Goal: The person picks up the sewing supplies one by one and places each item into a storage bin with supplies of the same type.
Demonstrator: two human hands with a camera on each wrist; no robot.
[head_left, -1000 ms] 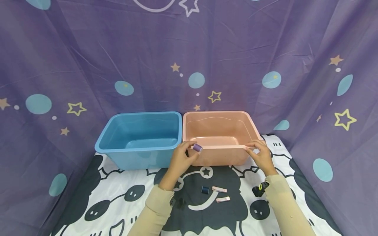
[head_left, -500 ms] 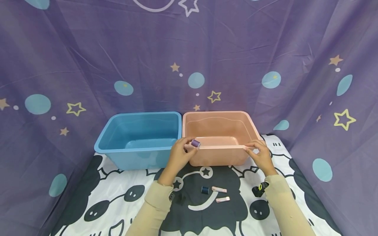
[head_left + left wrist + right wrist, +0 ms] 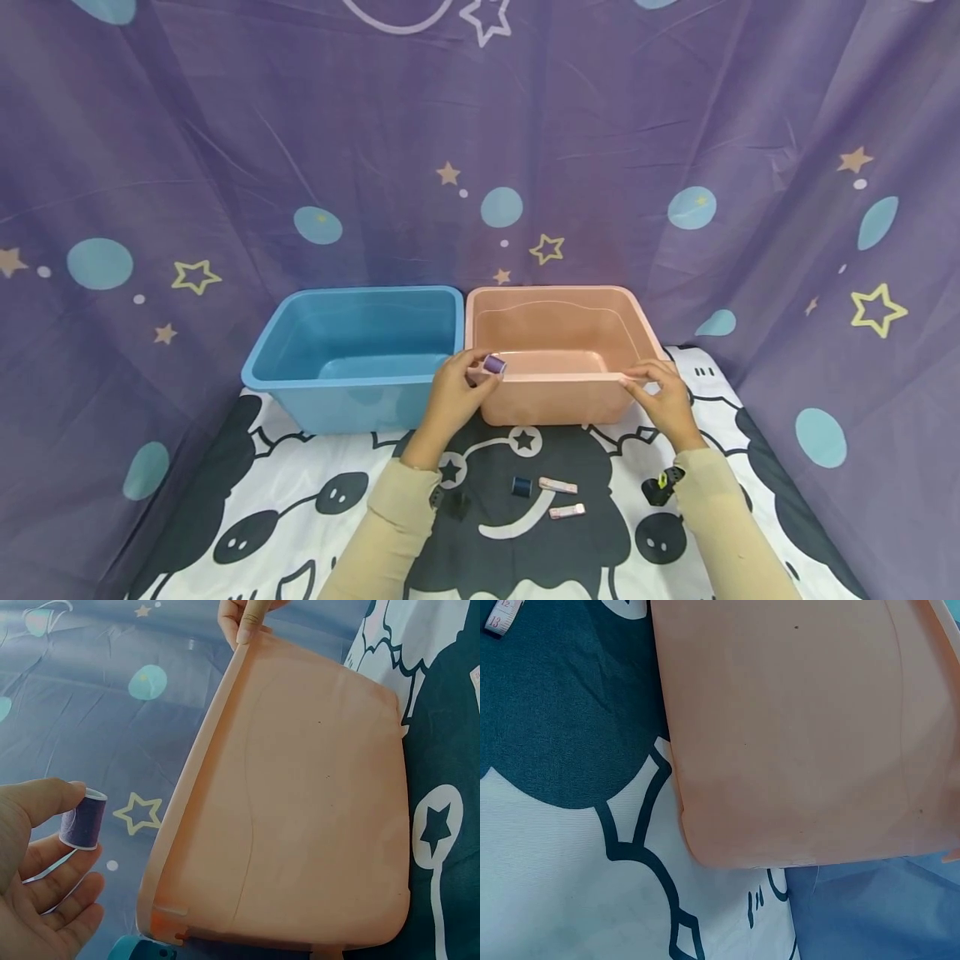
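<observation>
Head: left hand (image 3: 454, 398) pinches spool (image 3: 495, 364), right hand (image 3: 663, 400) seemingly pink bin (image 3: 558, 402); printed cloth (image 3: 315, 450), backdrop (image 3: 382, 150)

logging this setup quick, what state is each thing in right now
purple spool: thread wound on, pinched in the left hand, off the cloth
pink bin: upright, open-topped, rim gripped by the right hand
blue bin: upright, open-topped, untouched
dark blue spool: on the cloth
farther pale strip: lying on the cloth
nearer pale strip: lying on the cloth
</observation>
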